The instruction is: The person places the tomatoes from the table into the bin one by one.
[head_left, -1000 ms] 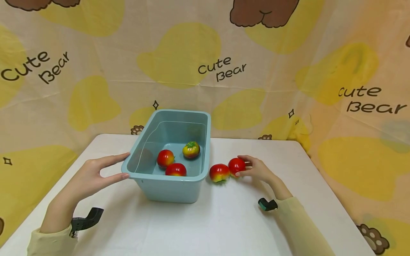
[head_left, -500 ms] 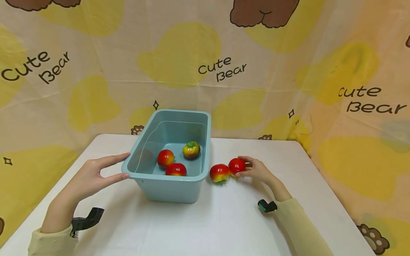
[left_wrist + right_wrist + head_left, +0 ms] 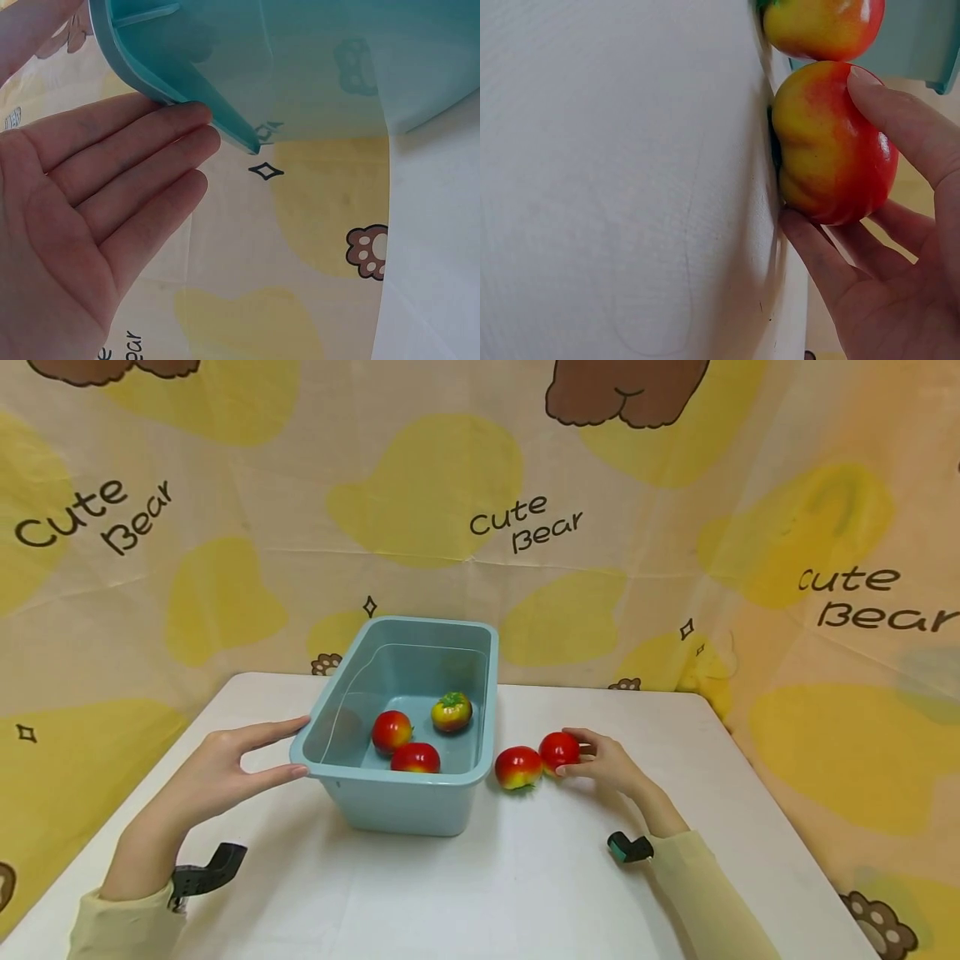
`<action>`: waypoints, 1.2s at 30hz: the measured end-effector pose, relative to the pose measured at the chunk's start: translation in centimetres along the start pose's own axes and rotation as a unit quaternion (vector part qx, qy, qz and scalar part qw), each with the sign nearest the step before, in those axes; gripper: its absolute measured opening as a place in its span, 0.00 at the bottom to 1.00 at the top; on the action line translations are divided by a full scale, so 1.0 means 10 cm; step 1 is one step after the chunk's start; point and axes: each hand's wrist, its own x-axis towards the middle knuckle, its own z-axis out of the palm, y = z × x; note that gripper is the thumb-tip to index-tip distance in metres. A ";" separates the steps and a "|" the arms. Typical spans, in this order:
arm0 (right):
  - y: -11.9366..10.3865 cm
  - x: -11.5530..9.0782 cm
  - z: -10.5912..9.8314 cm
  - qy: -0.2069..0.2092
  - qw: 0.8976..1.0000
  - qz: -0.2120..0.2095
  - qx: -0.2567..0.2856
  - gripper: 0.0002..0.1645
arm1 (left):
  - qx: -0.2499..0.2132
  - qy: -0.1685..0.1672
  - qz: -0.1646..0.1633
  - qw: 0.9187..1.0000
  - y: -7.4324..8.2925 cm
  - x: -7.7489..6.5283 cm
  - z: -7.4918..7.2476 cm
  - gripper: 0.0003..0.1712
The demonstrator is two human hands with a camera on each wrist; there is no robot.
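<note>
My right hand (image 3: 606, 763) holds a red tomato (image 3: 558, 750) on the white table, thumb on one side and fingers on the other. In the right wrist view that tomato (image 3: 832, 142) shows a yellow, lobed underside and sits against the table. A second tomato (image 3: 518, 768) touches it on the left, green leaves toward me. My left hand (image 3: 217, 777) rests on the left rim of the light blue plastic bin (image 3: 405, 802). Its fingers (image 3: 150, 157) lie straight along the rim's outside in the left wrist view. Inside the bin are two red tomatoes (image 3: 392, 731) and a yellow-green one (image 3: 452, 712).
The white table (image 3: 525, 893) carries the bin and the loose tomatoes. Behind it hangs a printed fabric backdrop (image 3: 420, 485) with bear pictures and lettering. A black strap mount (image 3: 206, 872) sits at my left wrist, another mount (image 3: 628, 847) at my right.
The head view has shifted slightly, so everything appears a little further right. Both hands keep their places on the bin rim and the tomato.
</note>
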 end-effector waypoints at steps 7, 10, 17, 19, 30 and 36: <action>0.01 0.00 -0.01 0.009 1.000 0.008 -0.003 0.43 | 0.001 0.001 0.007 1.000 0.00 0.00 0.00 0.34; -0.01 -0.01 -0.03 0.015 1.000 0.008 -0.003 0.43 | 0.000 0.000 0.005 1.000 0.01 0.01 0.00 0.34; -0.06 -0.05 -0.07 0.029 1.000 0.000 -0.009 0.43 | 0.000 -0.001 0.002 1.000 0.01 0.00 0.01 0.34; -0.08 -0.06 -0.09 0.033 0.999 -0.005 -0.018 0.43 | 0.003 0.000 -0.002 1.000 0.01 0.00 0.01 0.34; -0.20 -0.10 -0.17 0.045 0.998 -0.023 -0.033 0.43 | 0.010 0.009 -0.002 1.000 0.00 -0.01 0.01 0.34; -0.28 -0.12 -0.19 0.048 0.998 -0.038 -0.032 0.42 | 0.002 0.010 -0.001 1.000 -0.01 0.00 0.01 0.34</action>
